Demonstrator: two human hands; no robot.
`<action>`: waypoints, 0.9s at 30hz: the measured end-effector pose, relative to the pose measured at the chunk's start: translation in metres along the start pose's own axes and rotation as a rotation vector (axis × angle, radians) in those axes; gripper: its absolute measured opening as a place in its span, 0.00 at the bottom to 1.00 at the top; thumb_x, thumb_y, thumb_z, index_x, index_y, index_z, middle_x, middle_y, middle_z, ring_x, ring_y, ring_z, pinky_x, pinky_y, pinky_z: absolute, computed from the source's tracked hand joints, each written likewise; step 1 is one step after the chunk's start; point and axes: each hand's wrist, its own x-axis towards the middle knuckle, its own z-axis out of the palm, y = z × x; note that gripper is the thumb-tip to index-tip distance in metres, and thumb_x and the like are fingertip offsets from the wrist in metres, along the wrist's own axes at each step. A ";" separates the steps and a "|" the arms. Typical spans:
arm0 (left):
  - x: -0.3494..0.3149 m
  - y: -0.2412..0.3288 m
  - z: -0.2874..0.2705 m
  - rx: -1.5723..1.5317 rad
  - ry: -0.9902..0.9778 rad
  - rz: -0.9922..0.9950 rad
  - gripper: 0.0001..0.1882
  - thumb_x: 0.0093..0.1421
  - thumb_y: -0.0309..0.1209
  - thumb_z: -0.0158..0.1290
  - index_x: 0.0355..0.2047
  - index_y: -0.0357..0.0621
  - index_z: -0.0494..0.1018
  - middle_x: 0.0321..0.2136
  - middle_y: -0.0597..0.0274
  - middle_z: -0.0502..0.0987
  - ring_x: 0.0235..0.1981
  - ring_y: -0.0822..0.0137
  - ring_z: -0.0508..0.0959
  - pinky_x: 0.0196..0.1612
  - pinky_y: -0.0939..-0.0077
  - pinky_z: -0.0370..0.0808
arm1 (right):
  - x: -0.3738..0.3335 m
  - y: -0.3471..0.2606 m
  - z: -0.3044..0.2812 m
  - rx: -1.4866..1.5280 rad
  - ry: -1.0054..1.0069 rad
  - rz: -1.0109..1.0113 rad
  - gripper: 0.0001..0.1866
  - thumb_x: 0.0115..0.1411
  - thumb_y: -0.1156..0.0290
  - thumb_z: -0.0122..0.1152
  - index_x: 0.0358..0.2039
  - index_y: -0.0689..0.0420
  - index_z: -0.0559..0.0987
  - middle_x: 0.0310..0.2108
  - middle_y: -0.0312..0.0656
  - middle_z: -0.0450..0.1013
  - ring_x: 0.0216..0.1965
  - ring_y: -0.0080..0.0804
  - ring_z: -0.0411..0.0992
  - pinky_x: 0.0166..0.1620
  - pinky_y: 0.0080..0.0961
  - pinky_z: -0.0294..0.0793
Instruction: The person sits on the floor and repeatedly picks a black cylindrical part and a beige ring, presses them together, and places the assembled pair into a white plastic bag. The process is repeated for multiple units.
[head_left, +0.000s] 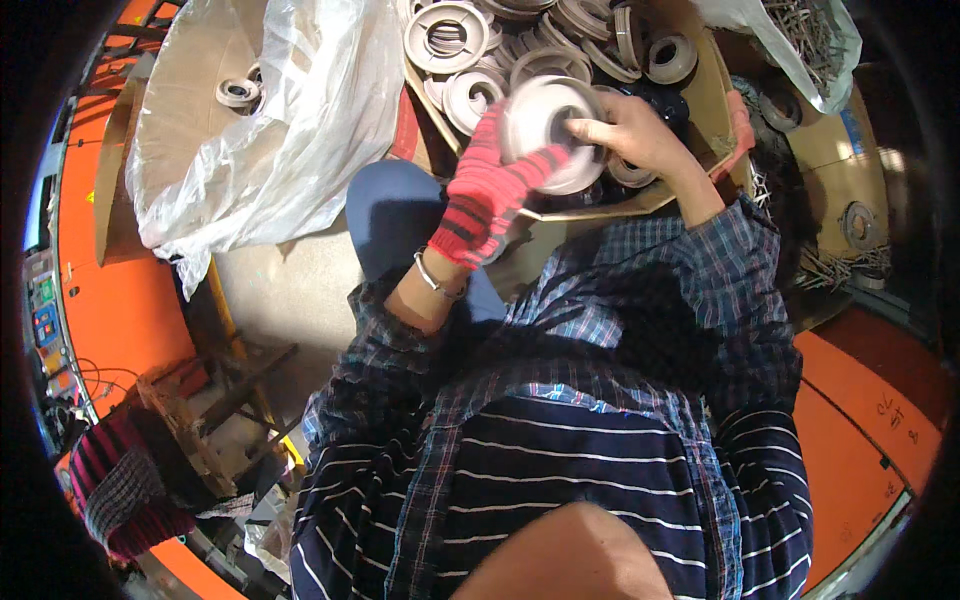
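Note:
Both my hands are around a pale grey round ring-shaped part (530, 122) with a raised centre, slightly smeared by motion. My left hand (485, 195), in a red and black striped knit glove, grips its left and lower edge. My bare right hand (645, 135) is closed on the right side, the thumb reaching over the middle opening. They are held above the near edge of a cardboard box (712, 165) heaped with similar grey round parts (446, 38). Part of the heap is hidden behind my hands and the held part.
To the left, a carton lined with a clear plastic bag (330, 120) holds a few round parts (238, 92). At upper right, thin metal pieces (800, 35) lie in another plastic bag. Orange surfaces (125, 300) flank both sides; a striped knitted item (130, 490) is at lower left.

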 end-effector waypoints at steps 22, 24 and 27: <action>-0.055 -0.021 -0.010 -0.131 0.279 0.125 0.15 0.65 0.29 0.48 0.50 0.44 0.76 0.54 0.45 0.72 0.51 0.53 0.77 0.55 0.65 0.74 | 0.033 0.108 0.110 -1.054 -0.026 -0.035 0.17 0.47 0.55 0.68 0.29 0.56 0.82 0.31 0.51 0.74 0.40 0.52 0.73 0.44 0.43 0.73; -0.069 -0.008 -0.015 -0.013 0.298 0.057 0.16 0.64 0.28 0.50 0.51 0.42 0.75 0.52 0.48 0.73 0.50 0.56 0.77 0.54 0.66 0.74 | 0.041 0.123 0.118 -1.067 0.168 -0.247 0.14 0.46 0.58 0.69 0.28 0.54 0.83 0.29 0.49 0.72 0.40 0.50 0.72 0.45 0.42 0.71; -0.082 0.008 -0.019 -0.464 0.318 -0.006 0.19 0.62 0.26 0.54 0.54 0.37 0.70 0.46 0.57 0.76 0.46 0.65 0.77 0.51 0.70 0.76 | 0.049 0.124 0.099 -1.027 -0.091 -0.070 0.15 0.54 0.59 0.64 0.25 0.60 0.81 0.38 0.51 0.75 0.44 0.53 0.71 0.50 0.45 0.71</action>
